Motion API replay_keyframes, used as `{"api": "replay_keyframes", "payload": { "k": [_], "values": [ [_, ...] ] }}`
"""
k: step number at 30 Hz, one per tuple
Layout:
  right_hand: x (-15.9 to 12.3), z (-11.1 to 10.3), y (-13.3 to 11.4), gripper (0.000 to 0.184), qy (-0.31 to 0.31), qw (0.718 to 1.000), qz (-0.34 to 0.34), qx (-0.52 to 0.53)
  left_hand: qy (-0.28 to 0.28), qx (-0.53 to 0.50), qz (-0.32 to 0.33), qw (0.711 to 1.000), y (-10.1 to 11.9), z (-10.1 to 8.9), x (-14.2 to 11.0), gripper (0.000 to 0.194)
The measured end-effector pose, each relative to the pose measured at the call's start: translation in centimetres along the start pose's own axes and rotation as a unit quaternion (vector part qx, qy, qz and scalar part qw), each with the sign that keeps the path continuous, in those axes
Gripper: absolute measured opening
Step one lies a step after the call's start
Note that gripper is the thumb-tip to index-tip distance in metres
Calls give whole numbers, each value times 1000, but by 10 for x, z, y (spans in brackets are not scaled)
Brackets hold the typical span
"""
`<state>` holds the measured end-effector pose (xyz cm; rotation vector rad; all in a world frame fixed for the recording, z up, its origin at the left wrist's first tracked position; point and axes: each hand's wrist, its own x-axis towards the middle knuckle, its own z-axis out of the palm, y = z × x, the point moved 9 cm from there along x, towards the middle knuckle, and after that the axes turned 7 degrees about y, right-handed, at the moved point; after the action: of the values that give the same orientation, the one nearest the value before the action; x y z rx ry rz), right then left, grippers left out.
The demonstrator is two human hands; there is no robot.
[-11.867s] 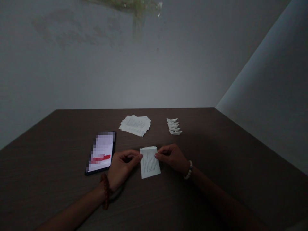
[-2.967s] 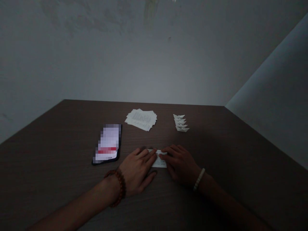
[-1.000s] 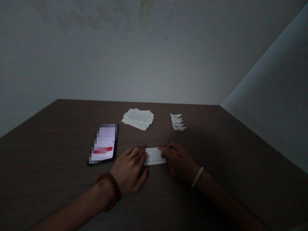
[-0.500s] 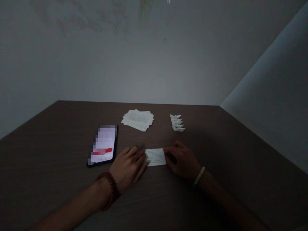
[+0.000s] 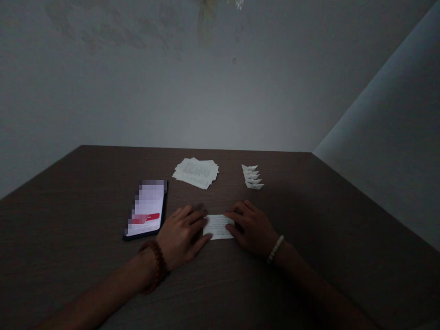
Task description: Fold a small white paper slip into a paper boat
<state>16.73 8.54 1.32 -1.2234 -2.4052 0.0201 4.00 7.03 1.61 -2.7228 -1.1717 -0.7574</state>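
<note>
Dim, cool light over a dark brown wooden table [image 5: 113, 169] with faint grain, its far edge running nearly straight across the view and its near right side sunk in shadow; behind it rises a plain grey wall [image 5: 220, 91], palest just above the table, with blotchy stains at upper left and a yellowish-brown streak at the top. At right, a smooth, bluish-grey slanted surface [image 5: 395, 137] meets the wall along a diagonal line.

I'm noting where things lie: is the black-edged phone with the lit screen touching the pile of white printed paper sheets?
No, dark brown tabletop shows between the phone and the paper pile.
</note>
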Motion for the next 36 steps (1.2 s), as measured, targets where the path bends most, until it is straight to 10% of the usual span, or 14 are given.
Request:
{"api": "replay_keyframes", "payload": {
  "k": [16,36],
  "values": [
    [-5,-7,-19,11,34,993,-73,81,16,4,-81,997,-27,5,1,25],
    [-10,-9,-30,17,-5,986,-126,111,-5,2,-6,1000,-4,0,0,41]
  ]
}}
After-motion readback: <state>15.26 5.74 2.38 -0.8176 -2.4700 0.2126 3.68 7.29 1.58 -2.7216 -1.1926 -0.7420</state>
